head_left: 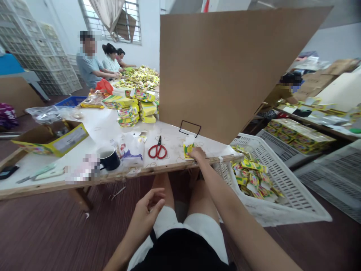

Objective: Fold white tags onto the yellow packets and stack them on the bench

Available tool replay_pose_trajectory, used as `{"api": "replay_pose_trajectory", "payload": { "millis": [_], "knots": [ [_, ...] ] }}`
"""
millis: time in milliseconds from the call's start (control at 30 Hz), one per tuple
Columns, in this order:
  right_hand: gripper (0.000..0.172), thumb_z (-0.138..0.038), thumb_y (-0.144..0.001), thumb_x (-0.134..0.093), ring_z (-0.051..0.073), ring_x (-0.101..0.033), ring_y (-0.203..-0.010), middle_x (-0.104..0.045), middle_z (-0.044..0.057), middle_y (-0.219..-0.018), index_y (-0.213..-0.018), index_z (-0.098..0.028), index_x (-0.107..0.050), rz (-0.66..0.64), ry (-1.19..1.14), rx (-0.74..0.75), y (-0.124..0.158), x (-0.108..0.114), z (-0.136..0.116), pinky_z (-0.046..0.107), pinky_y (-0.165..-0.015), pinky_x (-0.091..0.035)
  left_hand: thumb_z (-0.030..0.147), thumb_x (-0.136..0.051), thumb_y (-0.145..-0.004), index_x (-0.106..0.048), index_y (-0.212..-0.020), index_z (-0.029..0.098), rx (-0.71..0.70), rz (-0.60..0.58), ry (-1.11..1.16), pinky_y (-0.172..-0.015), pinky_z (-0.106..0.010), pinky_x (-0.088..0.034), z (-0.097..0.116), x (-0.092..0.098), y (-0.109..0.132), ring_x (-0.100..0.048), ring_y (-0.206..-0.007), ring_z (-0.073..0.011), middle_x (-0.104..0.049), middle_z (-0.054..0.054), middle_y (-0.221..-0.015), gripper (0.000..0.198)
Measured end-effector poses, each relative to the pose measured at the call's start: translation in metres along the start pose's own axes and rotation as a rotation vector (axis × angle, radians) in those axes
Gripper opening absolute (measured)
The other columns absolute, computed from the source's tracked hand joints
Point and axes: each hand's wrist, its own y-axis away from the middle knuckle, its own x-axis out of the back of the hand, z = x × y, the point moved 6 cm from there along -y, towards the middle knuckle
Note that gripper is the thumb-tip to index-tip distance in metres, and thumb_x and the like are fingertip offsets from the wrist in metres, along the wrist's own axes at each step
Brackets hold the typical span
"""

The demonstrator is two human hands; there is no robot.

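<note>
At the table's front edge, my right hand (pixel 198 153) is closed on a small yellow box (pixel 186 150) with a white flap sticking up at its top. My left hand (pixel 149 207) hovers over my lap, its fingers loosely curled and apart from the thumb, with nothing visible in it. Red-handled scissors (pixel 158 151) lie on the white tabletop (pixel 169 131) left of the box. Behind the box, a thin dark wire frame (pixel 190 128) stands against a large brown cardboard sheet (pixel 225 67). A white crate (pixel 296 199) full of similar small yellow packs (pixel 255 177) stands right of the table.
A dark mug (pixel 110 160), a white plastic bag (pixel 131 150) and an opened yellow carton (pixel 59 141) sit on the left of the table. Yellow boxes (pixel 128 113) are stacked farther back, near a heap of packs (pixel 141 77). Several people work nearby.
</note>
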Motion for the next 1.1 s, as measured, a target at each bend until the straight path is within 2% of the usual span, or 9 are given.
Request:
{"api": "replay_pose_trajectory", "payload": {
  "millis": [100,267,433,533,600,700,833,900,1100],
  "knots": [
    [0.032,-0.031,-0.09,-0.054,0.022,-0.057,-0.102,-0.055,0.009,-0.119,-0.117,-0.016,-0.053,0.052,-0.136,-0.043,0.004,0.006,0.007,0.043,-0.086,-0.048,0.031,-0.056,-0.083,-0.058,-0.109,0.017,-0.002,-0.049,-0.031,-0.087,-0.034,-0.046,0.001,-0.003,0.003,-0.062,-0.096,-0.022,-0.067,-0.009,-0.099,0.029],
    [0.027,-0.032,-0.089,-0.055,0.019,-0.06,-0.094,-0.061,0.007,-0.108,-0.109,-0.014,-0.056,0.09,-0.445,0.051,0.034,0.026,0.001,0.039,-0.082,-0.05,0.033,-0.055,-0.084,-0.058,-0.108,0.017,0.006,0.013,-0.036,-0.085,-0.034,-0.047,0.001,0.003,0.003,-0.063,-0.095,-0.0224,-0.067,-0.01,-0.099,0.029],
    [0.024,-0.037,-0.085,-0.055,0.016,-0.065,-0.073,-0.067,0.003,-0.09,-0.1,-0.019,-0.05,-0.046,-0.793,0.253,0.142,-0.001,-0.014,0.028,-0.066,-0.052,0.037,-0.058,-0.082,-0.052,-0.116,0.015,0.047,0.106,0.199,-0.083,-0.035,-0.049,0.003,0.001,0.003,-0.064,-0.095,-0.0233,-0.068,-0.012,-0.105,0.041],
    [0.022,-0.039,-0.083,-0.057,0.018,-0.063,-0.067,-0.068,0.004,-0.081,-0.092,-0.02,-0.05,-0.238,-0.963,0.448,0.217,-0.024,-0.03,0.031,-0.061,-0.052,0.035,-0.059,-0.082,-0.057,-0.107,0.015,0.04,0.132,0.262,-0.077,-0.032,-0.052,0.005,0.0,0.003,-0.066,-0.088,-0.0222,-0.07,-0.009,-0.101,0.032],
    [0.027,-0.033,-0.08,-0.061,0.022,-0.062,-0.083,-0.066,0.009,-0.099,-0.101,-0.019,-0.051,-0.118,-0.891,0.588,0.245,-0.015,-0.033,0.037,-0.074,-0.05,0.034,-0.061,-0.081,-0.061,-0.097,0.014,0.057,0.135,0.243,-0.07,-0.03,-0.052,0.003,0.001,0.004,-0.066,-0.081,-0.0214,-0.071,-0.007,-0.092,0.025],
    [0.051,-0.02,-0.074,-0.068,0.029,-0.046,-0.113,-0.047,0.013,-0.134,-0.122,-0.022,-0.049,0.124,-0.534,0.788,0.259,0.014,-0.036,0.048,-0.096,-0.035,0.031,-0.063,-0.079,-0.062,-0.092,0.014,0.077,0.075,0.235,-0.066,-0.028,-0.052,0.0,0.0,0.005,-0.065,-0.077,-0.0206,-0.071,-0.005,-0.086,0.021],
    [0.056,-0.008,-0.077,-0.061,0.025,-0.048,-0.112,-0.051,0.009,-0.13,-0.127,-0.025,-0.045,-0.081,-0.385,0.995,0.259,0.022,-0.042,0.042,-0.095,-0.038,0.029,-0.06,-0.081,-0.063,-0.091,0.015,0.053,0.01,0.174,-0.065,-0.026,-0.051,0.005,-0.004,0.009,-0.063,-0.075,-0.0187,-0.069,-0.005,-0.085,0.017],
    [0.051,-0.004,-0.075,-0.06,0.022,-0.049,-0.111,-0.052,0.008,-0.123,-0.121,-0.022,-0.047,-0.143,-0.467,0.972,0.257,0.022,-0.039,0.036,-0.093,-0.041,0.03,-0.058,-0.082,-0.064,-0.089,0.014,0.062,-0.008,0.128,-0.061,-0.024,-0.049,0.006,-0.006,0.011,-0.061,-0.069,-0.0171,-0.068,-0.004,-0.08,0.018],
    [0.028,-0.004,-0.073,-0.06,0.018,-0.056,-0.087,-0.055,0.002,-0.096,-0.094,-0.021,-0.053,-0.128,-0.556,0.815,0.255,0.019,-0.029,0.03,-0.079,-0.046,0.036,-0.056,-0.084,-0.067,-0.09,0.014,0.07,-0.032,0.056,-0.057,-0.022,-0.045,0.008,-0.007,0.011,-0.058,-0.067,-0.0163,-0.068,-0.003,-0.076,0.025]
  ]
}}
